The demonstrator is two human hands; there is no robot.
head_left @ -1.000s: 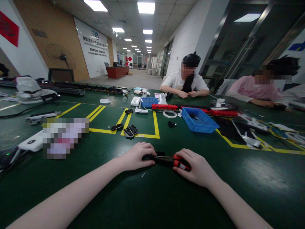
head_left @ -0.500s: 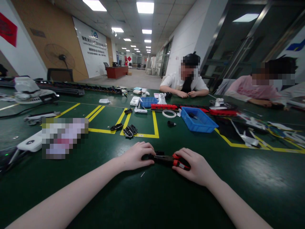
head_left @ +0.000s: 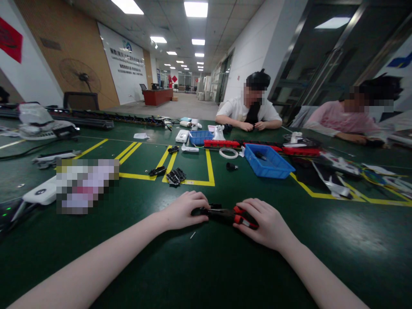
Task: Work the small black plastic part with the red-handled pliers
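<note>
My right hand (head_left: 262, 221) is closed around the red and black handles of a pair of pliers (head_left: 246, 221). The jaws point left, toward my left hand (head_left: 186, 210). Between the thumb and fingers of my left hand is a small black part (head_left: 198, 211), mostly covered by the fingers. The plier tips reach this part, but I cannot tell whether they grip it. A thin pale pin (head_left: 192, 235) lies on the green tabletop (head_left: 206, 266), just below my left hand.
Several black pieces (head_left: 175, 176) lie beyond my left hand, near yellow tape lines. A blue bin (head_left: 268, 163) stands at the right, with a black cylindrical piece (head_left: 231, 166) beside it. A white device (head_left: 41, 191) is at the left. Two people sit across the table.
The pliers' handles look slightly wider apart, and my right hand has shifted a little. My left hand stays in the same place with the black part.
</note>
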